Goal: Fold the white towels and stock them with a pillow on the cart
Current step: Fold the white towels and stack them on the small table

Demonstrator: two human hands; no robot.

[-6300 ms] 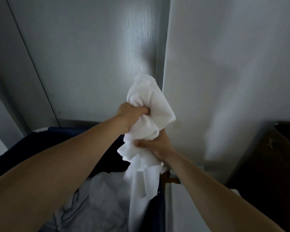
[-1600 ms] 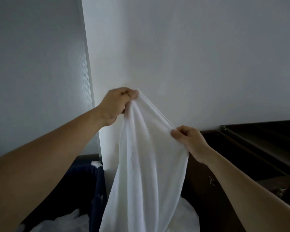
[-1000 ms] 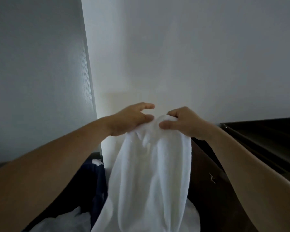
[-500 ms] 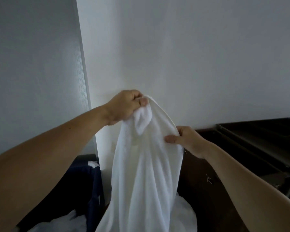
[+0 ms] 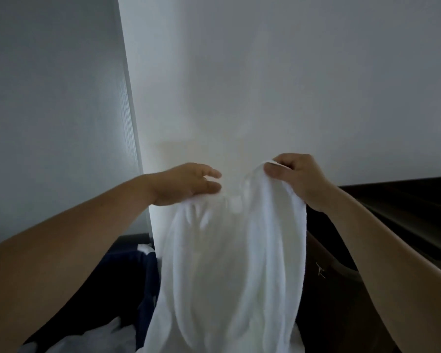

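A white towel (image 5: 229, 263) hangs lengthwise in front of me, bunched along its top edge. My right hand (image 5: 298, 179) pinches the top right part of that edge between thumb and curled fingers. My left hand (image 5: 186, 183) is at the top left; the towel hangs from under its thumb while its upper fingers point straight right. Both hands are close together at chest height. The towel's lower end runs out of view at the bottom. No pillow is visible.
A dark blue laundry bin (image 5: 127, 276) with crumpled white linen (image 5: 92, 337) stands at lower left. A dark brown cart or cabinet (image 5: 392, 207) sits at right, its top beside my right forearm. A white wall (image 5: 265, 85) is straight ahead, a pale door panel (image 5: 54, 110) at left.
My right hand has risen and slid along the towel's top edge toward the left hand. My left hand has dropped and its fingers have straightened from a closed grip.
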